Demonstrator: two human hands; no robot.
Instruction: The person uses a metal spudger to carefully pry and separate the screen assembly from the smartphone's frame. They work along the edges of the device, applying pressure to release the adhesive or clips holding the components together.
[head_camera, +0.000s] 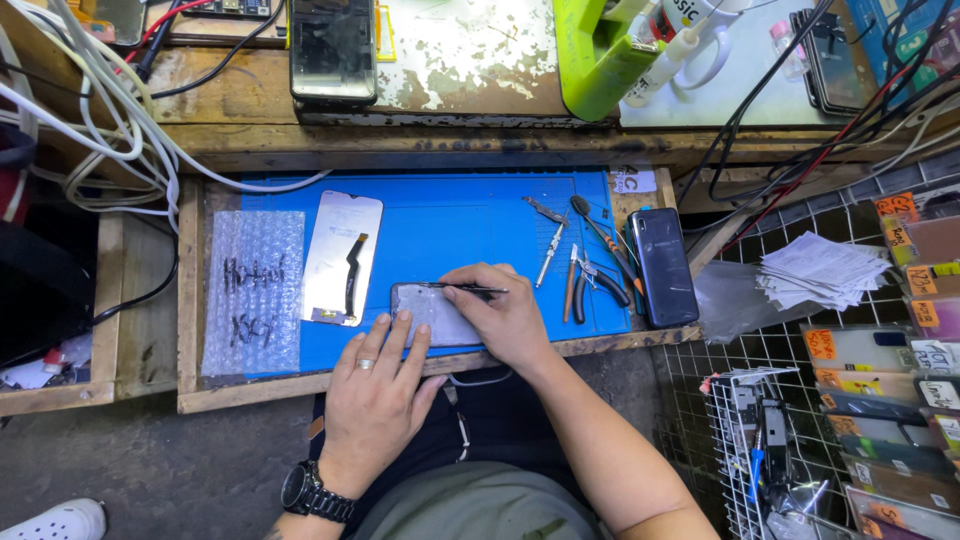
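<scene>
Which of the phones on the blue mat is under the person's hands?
The pale phone at the mat's front edge, pinned by the left hand; the right hand works tweezers on it. The dark phone lies untouched.

Your forearms are bare, with no sleeves showing. On your left hand (375, 385) you wear a plain silver ring (366, 364) on one finger. Just below that hand, a black wristwatch (315, 493) with a round dial and dark strap circles your wrist. Your right hand (505, 315) wears nothing. Near the watch, your lap shows dark trousers and an olive-green shirt.
</scene>
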